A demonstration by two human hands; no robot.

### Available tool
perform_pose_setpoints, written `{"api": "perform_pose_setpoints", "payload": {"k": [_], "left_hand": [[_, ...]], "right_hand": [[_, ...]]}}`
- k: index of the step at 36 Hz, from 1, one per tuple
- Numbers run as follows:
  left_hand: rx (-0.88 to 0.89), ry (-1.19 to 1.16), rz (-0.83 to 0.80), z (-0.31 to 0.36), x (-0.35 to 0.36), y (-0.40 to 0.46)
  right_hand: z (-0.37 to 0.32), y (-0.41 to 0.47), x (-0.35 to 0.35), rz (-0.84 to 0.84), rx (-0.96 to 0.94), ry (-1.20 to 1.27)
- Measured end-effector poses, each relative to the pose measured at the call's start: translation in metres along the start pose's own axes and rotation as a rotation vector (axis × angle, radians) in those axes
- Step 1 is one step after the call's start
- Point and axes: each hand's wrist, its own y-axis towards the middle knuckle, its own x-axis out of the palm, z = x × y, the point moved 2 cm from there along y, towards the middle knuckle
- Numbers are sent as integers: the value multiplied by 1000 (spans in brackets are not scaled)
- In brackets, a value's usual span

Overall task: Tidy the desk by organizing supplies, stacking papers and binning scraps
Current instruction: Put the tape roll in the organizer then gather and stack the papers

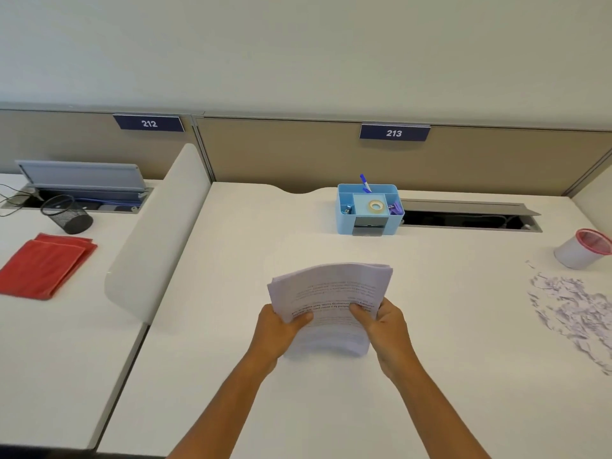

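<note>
Hands: left hand (276, 329), right hand (385, 326) grip paper stack (331, 293) between them.

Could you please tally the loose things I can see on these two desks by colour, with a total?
Blue: 1, the organizer
Red: 1, the folded cloth
Black: 1, the mesh cup
White with a red rim: 1, the small bin
White: 2, the paper stack held in both hands and the scrap pile
Total: 6
</note>
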Motion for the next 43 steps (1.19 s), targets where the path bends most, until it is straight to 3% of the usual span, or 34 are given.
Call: {"api": "perform_pose_setpoints", "payload": {"k": [12, 20, 27, 37, 43], "left_hand": [[36, -57, 96, -9, 7, -7], [101, -123, 77, -5, 10, -9], [55, -68, 71, -9, 9, -8], [9, -55, 123, -3, 8, -10], [-9, -128, 218, -2, -2, -12]], "right_hand": [[26, -7, -6, 106, -42, -14], [27, -9, -3, 120, -65, -18], [28, -6, -2, 102, -75, -7], [21, 1, -2, 43, -73, -64], [4, 2, -13, -148, -92, -83]]}}
